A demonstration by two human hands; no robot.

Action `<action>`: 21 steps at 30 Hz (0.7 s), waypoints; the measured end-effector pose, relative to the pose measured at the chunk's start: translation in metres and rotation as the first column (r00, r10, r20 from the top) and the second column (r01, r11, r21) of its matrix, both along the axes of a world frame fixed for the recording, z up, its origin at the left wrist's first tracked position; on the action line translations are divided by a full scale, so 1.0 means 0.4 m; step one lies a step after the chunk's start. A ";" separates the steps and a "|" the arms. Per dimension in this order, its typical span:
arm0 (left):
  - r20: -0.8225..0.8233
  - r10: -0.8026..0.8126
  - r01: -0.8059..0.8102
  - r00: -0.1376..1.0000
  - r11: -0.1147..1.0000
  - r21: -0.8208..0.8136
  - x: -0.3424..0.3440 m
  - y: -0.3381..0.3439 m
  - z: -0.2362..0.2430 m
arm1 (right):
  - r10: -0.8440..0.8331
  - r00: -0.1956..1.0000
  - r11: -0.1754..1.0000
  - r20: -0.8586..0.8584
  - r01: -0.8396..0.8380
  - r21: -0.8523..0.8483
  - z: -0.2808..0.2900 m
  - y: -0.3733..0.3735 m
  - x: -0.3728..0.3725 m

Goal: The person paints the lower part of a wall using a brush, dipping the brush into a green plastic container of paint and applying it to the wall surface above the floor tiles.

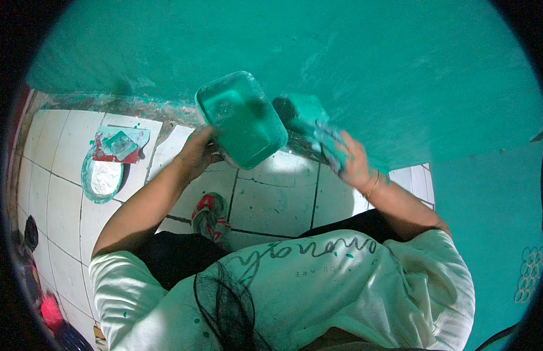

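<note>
My left hand (196, 151) grips the near-left side of a rectangular plastic tub (243, 126), thumb over its rim. The tub is tilted, and its inside is coated with green paint-like stuff. To its right, my right hand (344, 157) is closed, with green smears over the fingers. From it a flat, square-ended scraper (310, 109) coated in green reaches up against the green wall (365, 52). Its handle is mostly hidden by my fingers. A dark shadow lies beside the blade.
On the white tiled floor (271, 202) at left stands a round bowl (86, 175) of white powder. A red, paint-smeared flat piece (120, 149) lies across its rim. My sandalled foot (211, 216) is below the tub. Green wall (488, 222) also stands at right.
</note>
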State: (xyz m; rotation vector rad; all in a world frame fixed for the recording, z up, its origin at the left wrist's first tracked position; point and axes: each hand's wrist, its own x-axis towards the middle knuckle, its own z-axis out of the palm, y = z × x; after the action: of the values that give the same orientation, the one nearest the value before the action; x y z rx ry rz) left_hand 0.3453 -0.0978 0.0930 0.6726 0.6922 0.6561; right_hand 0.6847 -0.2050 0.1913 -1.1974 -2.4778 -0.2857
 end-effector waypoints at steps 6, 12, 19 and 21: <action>-0.029 0.036 -0.036 0.999 0.999 -0.026 -0.027 0.003 -0.015 | -0.070 0.990 0.995 0.121 0.061 0.075 0.071 0.151 0.043; -0.078 0.065 -0.064 0.995 0.998 0.014 -0.052 0.003 0.003 | 0.076 0.994 0.899 0.078 -0.102 0.426 0.372 0.182 0.020; -0.037 0.126 -0.126 0.991 0.992 -0.001 -0.052 0.016 0.027 | 0.011 0.995 0.996 0.103 -0.020 0.086 0.107 0.139 -0.057; -0.065 0.152 -0.152 0.986 0.988 0.000 -0.060 0.014 0.032 | -0.005 0.988 1.000 0.157 0.007 -0.011 0.034 0.182 -0.039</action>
State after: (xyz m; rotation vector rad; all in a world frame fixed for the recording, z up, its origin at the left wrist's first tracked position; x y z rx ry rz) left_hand 0.3212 -0.0921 0.1058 0.6432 0.8101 0.7754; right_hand 0.6690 -0.1323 0.2050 -1.2309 -2.6129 -0.3813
